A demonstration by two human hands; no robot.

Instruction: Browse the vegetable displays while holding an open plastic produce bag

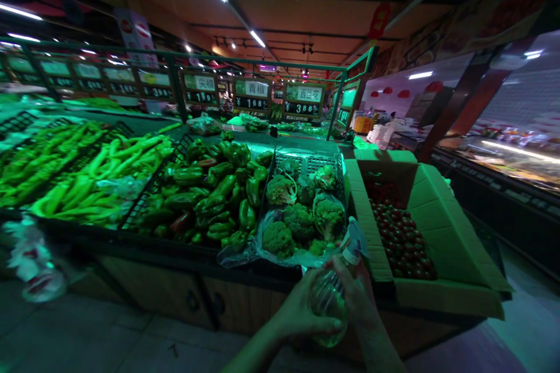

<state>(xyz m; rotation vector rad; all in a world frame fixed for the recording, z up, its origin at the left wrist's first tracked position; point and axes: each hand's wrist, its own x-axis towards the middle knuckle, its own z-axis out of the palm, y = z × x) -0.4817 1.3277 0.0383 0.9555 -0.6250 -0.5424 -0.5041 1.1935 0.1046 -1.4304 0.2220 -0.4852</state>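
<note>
A clear spray bottle (335, 303) with a pale trigger head (353, 240) is held in front of the broccoli bin. My left hand (301, 309) wraps round the bottle's body from the left. Up at the neck, my right hand (355, 285) grips the bottle just below the trigger head. Just beyond my hands, several heads of broccoli (298, 220) lie in a black crate, with clear plastic wrap (245, 250) over its front edge. Whether my right fingers touch the trigger cannot be made out.
Green peppers (223, 186) fill the crate left of the broccoli; long pale green peppers (109, 172) lie farther left. On the right stands an open cardboard box (455, 227) of cherry tomatoes (400, 236). Price signs (251, 95) hang behind. A roll of plastic bags (37, 262) hangs at the left front.
</note>
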